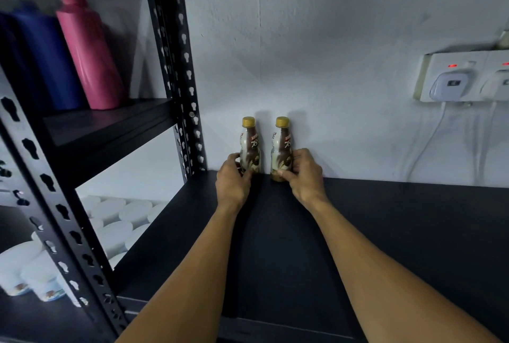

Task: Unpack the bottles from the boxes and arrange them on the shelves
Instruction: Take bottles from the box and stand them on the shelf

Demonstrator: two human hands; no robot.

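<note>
The left grip (pixel 232 177) curls round the left bottle (pixel 250 147), the right grip (pixel 303 172) round the right bottle (pixel 282 147), both upright at twelve o'clock on the shelf (pixel 385 218); a careless release could topple either.

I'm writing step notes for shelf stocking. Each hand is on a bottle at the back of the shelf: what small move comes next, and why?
Probably release: relax the fingers of the left hand and right hand and draw back. The left bottle and right bottle stand upright, a small gap apart, seemingly resting on the black shelf close to the wall.
</note>
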